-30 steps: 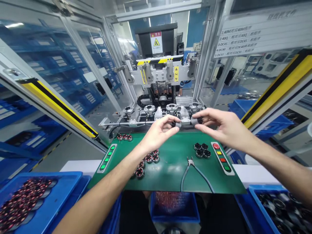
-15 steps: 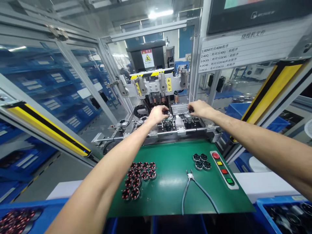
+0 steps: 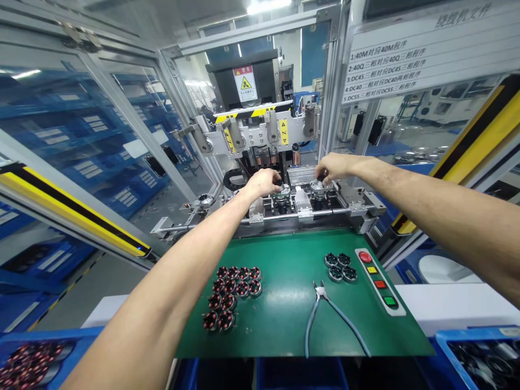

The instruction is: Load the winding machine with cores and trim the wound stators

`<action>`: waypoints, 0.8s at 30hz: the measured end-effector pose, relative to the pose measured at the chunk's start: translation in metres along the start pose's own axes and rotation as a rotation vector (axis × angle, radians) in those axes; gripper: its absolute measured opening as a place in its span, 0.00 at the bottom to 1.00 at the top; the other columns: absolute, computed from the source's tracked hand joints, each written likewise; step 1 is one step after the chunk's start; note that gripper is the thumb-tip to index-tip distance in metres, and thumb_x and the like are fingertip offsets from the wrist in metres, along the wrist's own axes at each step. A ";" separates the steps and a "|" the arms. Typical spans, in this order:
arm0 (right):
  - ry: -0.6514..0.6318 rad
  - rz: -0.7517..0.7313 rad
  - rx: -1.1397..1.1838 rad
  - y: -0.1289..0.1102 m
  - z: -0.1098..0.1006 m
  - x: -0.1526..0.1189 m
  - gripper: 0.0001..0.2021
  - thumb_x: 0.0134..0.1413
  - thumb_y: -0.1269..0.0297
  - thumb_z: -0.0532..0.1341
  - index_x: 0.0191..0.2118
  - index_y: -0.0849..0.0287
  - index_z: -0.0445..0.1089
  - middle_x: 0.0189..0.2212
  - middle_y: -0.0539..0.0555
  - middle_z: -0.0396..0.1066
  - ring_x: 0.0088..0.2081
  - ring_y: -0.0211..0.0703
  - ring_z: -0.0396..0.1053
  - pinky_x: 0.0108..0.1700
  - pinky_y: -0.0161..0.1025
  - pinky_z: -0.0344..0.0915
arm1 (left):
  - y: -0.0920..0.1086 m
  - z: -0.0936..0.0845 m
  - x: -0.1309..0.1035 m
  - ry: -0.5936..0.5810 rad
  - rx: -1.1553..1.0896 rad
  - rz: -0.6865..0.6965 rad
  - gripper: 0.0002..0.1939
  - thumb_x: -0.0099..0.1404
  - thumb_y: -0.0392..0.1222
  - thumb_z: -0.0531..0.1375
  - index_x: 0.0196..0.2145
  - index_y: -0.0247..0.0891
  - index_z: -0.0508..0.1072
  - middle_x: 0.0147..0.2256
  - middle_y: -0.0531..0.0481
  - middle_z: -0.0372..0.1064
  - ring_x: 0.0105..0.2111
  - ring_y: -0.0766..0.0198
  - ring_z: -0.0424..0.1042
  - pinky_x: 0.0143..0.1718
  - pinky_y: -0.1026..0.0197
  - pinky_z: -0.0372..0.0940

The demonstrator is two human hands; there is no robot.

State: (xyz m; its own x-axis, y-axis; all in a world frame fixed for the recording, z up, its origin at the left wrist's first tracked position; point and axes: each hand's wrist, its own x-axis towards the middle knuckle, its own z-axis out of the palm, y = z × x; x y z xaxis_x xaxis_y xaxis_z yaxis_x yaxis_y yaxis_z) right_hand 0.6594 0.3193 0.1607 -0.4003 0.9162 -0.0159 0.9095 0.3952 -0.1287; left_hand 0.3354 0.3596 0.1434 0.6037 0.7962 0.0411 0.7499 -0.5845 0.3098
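Observation:
My left hand [image 3: 267,183] reaches into the machine, its fingers closed on a dark knob above a round metal fixture [image 3: 281,196]. To the right, my right hand [image 3: 331,167] has its fingers closed round a similar dark knob on another round fixture [image 3: 319,189]. Both fixtures sit along a metal rail [image 3: 284,216]. On the green mat [image 3: 284,319] lie several wound rings [image 3: 242,288] with reddish coils at the left, and several black-centred rings [image 3: 335,273] at the right. Grey-handled cutters [image 3: 320,292] lie open between these groups.
A button panel [image 3: 379,283] stands at the mat's right edge. Yellow-black guard strips [image 3: 77,211] flank the opening. The winding head [image 3: 260,135] hangs above the fixtures. Blue bins [image 3: 450,346] of parts are at both lower corners.
The view has shifted slightly. My right hand has risen a little relative to its fixture, and its fingers are now round the knob. My left hand stays at its fixture.

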 end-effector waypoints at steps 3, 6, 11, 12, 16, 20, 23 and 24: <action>-0.074 0.013 -0.019 0.000 -0.002 0.004 0.17 0.59 0.76 0.80 0.52 0.53 0.88 0.44 0.52 0.84 0.49 0.59 0.83 0.60 0.53 0.78 | 0.001 -0.001 -0.001 -0.016 0.006 0.026 0.18 0.81 0.49 0.71 0.61 0.37 0.81 0.59 0.41 0.80 0.56 0.49 0.82 0.59 0.41 0.80; -0.093 0.044 -0.025 -0.003 -0.003 0.002 0.22 0.61 0.76 0.80 0.58 0.52 0.86 0.48 0.52 0.85 0.50 0.59 0.83 0.60 0.53 0.78 | 0.001 -0.002 -0.006 -0.025 0.001 0.068 0.17 0.81 0.48 0.71 0.61 0.37 0.81 0.59 0.41 0.81 0.56 0.49 0.82 0.60 0.40 0.80; -0.051 0.080 -0.053 -0.009 0.002 -0.009 0.19 0.68 0.74 0.79 0.60 0.60 0.82 0.54 0.58 0.83 0.57 0.59 0.80 0.66 0.55 0.75 | 0.001 0.003 -0.015 0.004 0.005 0.085 0.18 0.81 0.49 0.70 0.61 0.37 0.81 0.59 0.41 0.81 0.56 0.49 0.83 0.61 0.39 0.80; -0.046 0.086 -0.060 -0.010 0.004 -0.011 0.17 0.69 0.73 0.78 0.60 0.60 0.82 0.54 0.58 0.82 0.58 0.59 0.79 0.67 0.56 0.74 | 0.001 0.004 -0.015 0.006 0.007 0.083 0.18 0.81 0.49 0.70 0.61 0.37 0.81 0.59 0.41 0.81 0.56 0.49 0.83 0.61 0.39 0.80; -0.033 0.132 -0.083 -0.018 0.023 -0.021 0.14 0.77 0.66 0.75 0.62 0.59 0.81 0.55 0.61 0.81 0.56 0.62 0.79 0.65 0.60 0.76 | 0.001 0.002 -0.010 -0.005 0.019 0.077 0.18 0.81 0.49 0.70 0.61 0.37 0.81 0.60 0.41 0.80 0.57 0.48 0.82 0.61 0.39 0.80; 0.108 0.100 -0.078 -0.031 0.060 -0.040 0.25 0.78 0.60 0.73 0.72 0.62 0.74 0.65 0.67 0.74 0.64 0.67 0.74 0.68 0.64 0.73 | 0.000 -0.005 -0.005 -0.032 0.016 0.094 0.17 0.81 0.49 0.70 0.61 0.38 0.81 0.61 0.41 0.80 0.58 0.48 0.82 0.62 0.39 0.79; 0.262 0.062 -0.041 -0.035 0.085 -0.054 0.32 0.76 0.64 0.70 0.78 0.63 0.67 0.73 0.68 0.68 0.71 0.68 0.66 0.74 0.62 0.67 | -0.002 -0.007 -0.008 -0.028 0.013 0.111 0.17 0.81 0.49 0.70 0.60 0.38 0.82 0.61 0.41 0.80 0.59 0.47 0.81 0.63 0.38 0.78; 0.304 0.063 -0.024 -0.034 0.090 -0.056 0.32 0.75 0.64 0.70 0.79 0.63 0.67 0.72 0.68 0.68 0.71 0.68 0.66 0.74 0.61 0.67 | -0.003 -0.007 -0.010 -0.019 0.014 0.113 0.17 0.82 0.49 0.70 0.61 0.38 0.82 0.61 0.41 0.80 0.59 0.48 0.81 0.64 0.38 0.78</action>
State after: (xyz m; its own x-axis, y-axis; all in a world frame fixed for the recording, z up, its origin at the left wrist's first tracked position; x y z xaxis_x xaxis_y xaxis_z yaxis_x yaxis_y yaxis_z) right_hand 0.6409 0.2486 0.0764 -0.2945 0.9154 0.2744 0.9354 0.3349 -0.1135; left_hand 0.3253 0.3548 0.1482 0.6897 0.7218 0.0570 0.6800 -0.6728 0.2913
